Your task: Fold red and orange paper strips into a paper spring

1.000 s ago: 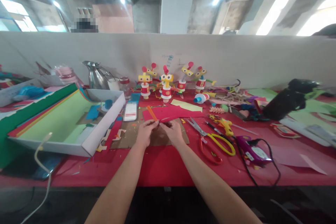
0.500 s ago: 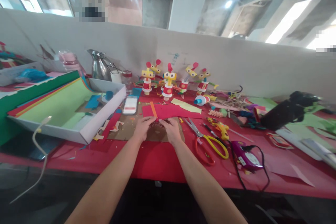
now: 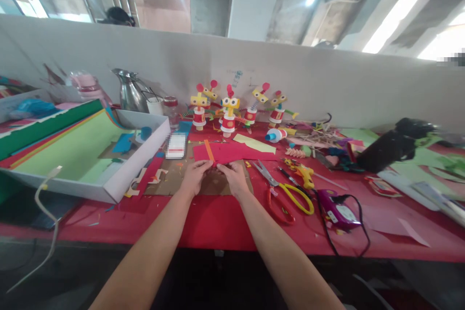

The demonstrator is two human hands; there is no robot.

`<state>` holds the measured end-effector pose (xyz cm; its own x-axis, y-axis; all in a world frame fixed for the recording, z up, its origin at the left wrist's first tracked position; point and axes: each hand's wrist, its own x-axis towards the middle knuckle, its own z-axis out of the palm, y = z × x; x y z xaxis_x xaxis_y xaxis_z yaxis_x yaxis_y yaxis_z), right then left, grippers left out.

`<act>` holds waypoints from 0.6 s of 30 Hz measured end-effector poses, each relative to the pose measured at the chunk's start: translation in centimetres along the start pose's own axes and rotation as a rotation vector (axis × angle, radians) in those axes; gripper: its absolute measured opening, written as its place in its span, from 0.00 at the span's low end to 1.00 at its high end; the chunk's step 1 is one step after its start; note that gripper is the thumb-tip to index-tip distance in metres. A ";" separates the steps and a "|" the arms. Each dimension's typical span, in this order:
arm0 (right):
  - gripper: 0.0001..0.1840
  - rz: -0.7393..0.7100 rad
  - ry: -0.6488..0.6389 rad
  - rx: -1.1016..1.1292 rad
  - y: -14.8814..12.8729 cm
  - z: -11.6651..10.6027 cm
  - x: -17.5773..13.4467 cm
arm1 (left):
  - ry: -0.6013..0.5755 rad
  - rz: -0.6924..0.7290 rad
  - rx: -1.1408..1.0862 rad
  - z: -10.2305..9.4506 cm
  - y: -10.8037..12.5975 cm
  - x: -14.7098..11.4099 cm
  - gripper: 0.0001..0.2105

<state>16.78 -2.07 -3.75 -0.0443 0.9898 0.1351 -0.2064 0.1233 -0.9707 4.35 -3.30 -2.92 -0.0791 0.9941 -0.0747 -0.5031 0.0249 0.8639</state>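
My left hand [image 3: 193, 176] and my right hand [image 3: 234, 177] meet over a brown cardboard sheet [image 3: 169, 181]. Both are closed, with thumbs and fingertips pinching a small red piece of paper [image 3: 214, 165], mostly hidden by the fingers. An orange paper strip [image 3: 208, 149] runs away from the left fingertips; whether they grip its lower end I cannot tell. Just beyond my fingers lies a larger red paper sheet [image 3: 240, 152], partly under a pale yellow sheet [image 3: 254, 143]. To the right of my right hand lie scissors [image 3: 272, 181] with one red and one yellow handle.
Several robot-like paper-cup figures [image 3: 228, 118] stand by the wall. A white box [image 3: 140, 155] with coloured paper is at left. On the right are a yellow glue gun [image 3: 305, 177], a purple device [image 3: 341, 209] with a black cord, and a black object [image 3: 388, 147]. A white cable [image 3: 45, 208] hangs at left.
The whole view has shifted slightly, so things on the table appear a little further left. Both hands stay together at the same spot, their fingers still pinching.
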 end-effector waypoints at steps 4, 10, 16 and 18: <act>0.09 -0.020 -0.041 0.003 0.0 0.0 0.0 | -0.039 -0.029 -0.014 0.1 0.0 0.0 0.11; 0.08 -0.131 -0.003 -0.177 0.2 0.0 0.1 | -0.075 -0.014 0.116 -0.4 -0.3 0.1 0.13; 0.09 -0.222 0.028 -0.227 0.2 -0.1 -0.1 | -0.099 -0.011 0.071 -0.5 -0.2 0.3 0.14; 0.09 -0.240 0.010 -0.183 0.0 0.0 -0.2 | -0.087 -0.052 -0.033 -0.3 -0.1 0.3 0.13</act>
<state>16.82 -2.25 -3.73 -0.0061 0.9314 0.3639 -0.0297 0.3636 -0.9311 4.08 -3.07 -3.21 0.0216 0.9970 -0.0741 -0.5326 0.0742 0.8431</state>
